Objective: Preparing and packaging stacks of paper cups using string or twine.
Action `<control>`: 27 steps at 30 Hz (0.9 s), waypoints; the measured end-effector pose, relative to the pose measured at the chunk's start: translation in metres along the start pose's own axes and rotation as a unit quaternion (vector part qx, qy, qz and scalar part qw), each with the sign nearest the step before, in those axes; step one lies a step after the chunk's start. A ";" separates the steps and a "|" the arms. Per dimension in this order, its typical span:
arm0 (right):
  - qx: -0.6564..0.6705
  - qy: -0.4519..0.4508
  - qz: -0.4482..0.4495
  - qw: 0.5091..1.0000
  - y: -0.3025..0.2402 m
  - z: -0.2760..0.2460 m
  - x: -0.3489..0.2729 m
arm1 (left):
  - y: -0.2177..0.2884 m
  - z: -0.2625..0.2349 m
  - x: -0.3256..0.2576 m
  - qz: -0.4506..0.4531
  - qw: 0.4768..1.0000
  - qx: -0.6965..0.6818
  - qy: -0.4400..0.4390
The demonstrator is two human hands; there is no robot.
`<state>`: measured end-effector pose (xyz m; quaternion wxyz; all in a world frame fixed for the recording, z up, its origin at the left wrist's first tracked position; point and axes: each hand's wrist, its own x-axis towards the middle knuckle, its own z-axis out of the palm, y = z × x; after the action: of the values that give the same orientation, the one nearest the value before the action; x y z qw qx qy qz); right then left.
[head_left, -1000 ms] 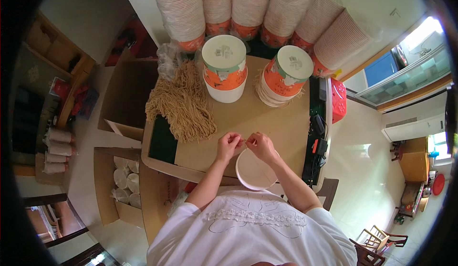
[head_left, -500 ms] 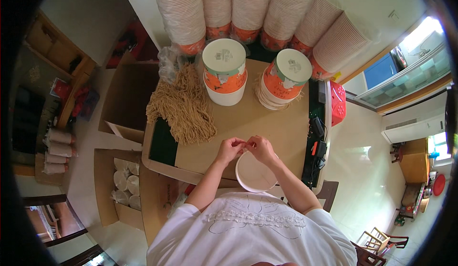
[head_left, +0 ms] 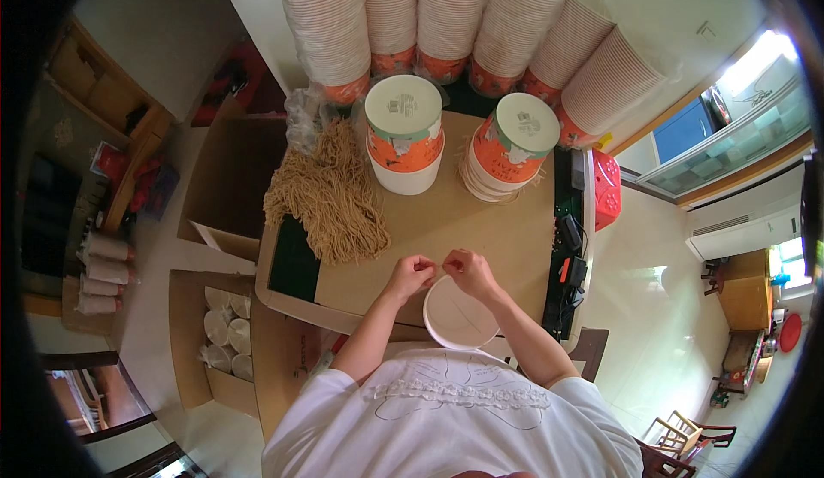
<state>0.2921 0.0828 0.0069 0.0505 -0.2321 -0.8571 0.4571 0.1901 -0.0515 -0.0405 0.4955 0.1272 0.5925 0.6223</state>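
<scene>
Just in front of my body a white paper bucket (head_left: 461,319) sits with its open mouth facing up and a thin line across its inside. My right hand (head_left: 469,270) is over its far rim, thumb and fingers pinched together. To the left, my left hand (head_left: 414,274) is pinched as well, a small gap from the right one. Whatever the fingertips hold is too small to make out. Farther off stand an upturned orange, green and white bucket (head_left: 403,126) and a similar upturned bucket (head_left: 513,143) with tan cords around its lower end.
A heap of tan cords (head_left: 330,203) lies at the left of the cardboard-covered table (head_left: 429,233). Plastic-wrapped stacks of buckets (head_left: 455,15) line the back. Black adapters and cables (head_left: 571,268) run along the right edge. An open carton (head_left: 193,341) with white wrapped items stands lower left.
My hands have drawn slightly apart, the left one a little to the left. The white paper bucket stays in front of me.
</scene>
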 end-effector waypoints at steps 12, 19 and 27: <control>0.015 -0.006 -0.001 1.000 0.005 -0.001 0.002 | 0.008 0.001 -0.005 -0.039 0.998 -0.048 0.025; 0.008 0.002 0.009 1.000 0.006 0.000 0.001 | 0.007 0.007 -0.002 -0.019 0.999 -0.027 0.033; 0.021 0.012 0.023 0.999 0.010 0.002 0.003 | 0.012 0.013 -0.002 -0.006 0.999 -0.019 0.043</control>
<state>0.2923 0.0875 -0.0021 0.0550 -0.2565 -0.8408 0.4736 0.1951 -0.0422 -0.0258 0.4756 0.0873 0.6022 0.6353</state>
